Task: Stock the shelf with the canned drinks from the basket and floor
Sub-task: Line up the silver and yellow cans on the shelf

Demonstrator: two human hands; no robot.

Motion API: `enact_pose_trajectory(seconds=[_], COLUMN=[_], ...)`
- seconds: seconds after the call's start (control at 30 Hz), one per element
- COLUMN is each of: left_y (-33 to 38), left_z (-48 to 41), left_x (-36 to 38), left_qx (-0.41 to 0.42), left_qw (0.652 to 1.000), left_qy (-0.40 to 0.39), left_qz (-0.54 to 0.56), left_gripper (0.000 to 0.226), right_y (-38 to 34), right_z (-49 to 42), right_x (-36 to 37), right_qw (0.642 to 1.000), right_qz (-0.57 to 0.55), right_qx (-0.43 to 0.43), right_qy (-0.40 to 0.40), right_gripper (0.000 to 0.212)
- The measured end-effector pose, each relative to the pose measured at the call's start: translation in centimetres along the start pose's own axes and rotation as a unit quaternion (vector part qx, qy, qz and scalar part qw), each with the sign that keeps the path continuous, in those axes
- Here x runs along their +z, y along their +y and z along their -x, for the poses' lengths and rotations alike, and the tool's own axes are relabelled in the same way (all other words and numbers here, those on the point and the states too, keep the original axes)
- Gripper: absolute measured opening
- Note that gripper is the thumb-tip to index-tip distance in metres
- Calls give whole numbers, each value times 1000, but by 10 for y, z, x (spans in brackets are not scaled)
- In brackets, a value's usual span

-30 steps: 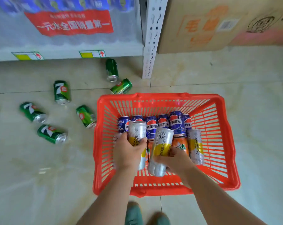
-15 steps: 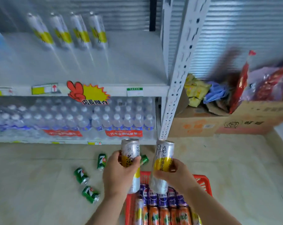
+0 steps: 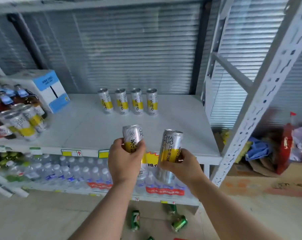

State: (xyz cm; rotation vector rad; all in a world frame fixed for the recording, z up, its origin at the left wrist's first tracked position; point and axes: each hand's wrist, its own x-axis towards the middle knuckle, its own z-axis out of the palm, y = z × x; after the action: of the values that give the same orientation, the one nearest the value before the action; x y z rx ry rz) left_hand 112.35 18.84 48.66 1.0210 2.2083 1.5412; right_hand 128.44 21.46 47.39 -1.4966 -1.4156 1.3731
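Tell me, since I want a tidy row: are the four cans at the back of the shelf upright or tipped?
Upright: the four cans stand on their bases on the shelf, tops up, side by side.

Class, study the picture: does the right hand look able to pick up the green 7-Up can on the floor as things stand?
Probably not. The right hand grips a silver and yellow can up at the level of the shelf, and the green 7-Up can lies on the floor well below it.

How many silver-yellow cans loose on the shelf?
4, in a back row on the shelf: leftmost can, second can, third can, rightmost can. The left hand and right hand each hold another; the blurred pack may hide more.
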Motion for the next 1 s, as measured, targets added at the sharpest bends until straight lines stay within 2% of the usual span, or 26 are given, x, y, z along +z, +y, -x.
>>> enact_pose_trajectory(seconds=[0.17,0.37,0.63,1.0], left_y=[-28,-76,-119,-142], left_z=[-94,-193,-278,-323], left_x=[-4,4,16,42], left_qx=[29,53,44,71], left_qw=[999,998,999,996], left_qy=[3,-4,-19,-54], left_qz=[-15,-22,-20,-8], left_gripper=[33,40,45,59], right_y=[-43,-62,-58,-38], right_z=[-54,-121,-172,-204], right_x=[55,113,156,190], right_qw=[998,990,988,981], right_qz=[3,1,50,56], right_qx=[2,-5,-33,-63], right_qy=[58,140,143,172], right_gripper=[39,37,45,43])
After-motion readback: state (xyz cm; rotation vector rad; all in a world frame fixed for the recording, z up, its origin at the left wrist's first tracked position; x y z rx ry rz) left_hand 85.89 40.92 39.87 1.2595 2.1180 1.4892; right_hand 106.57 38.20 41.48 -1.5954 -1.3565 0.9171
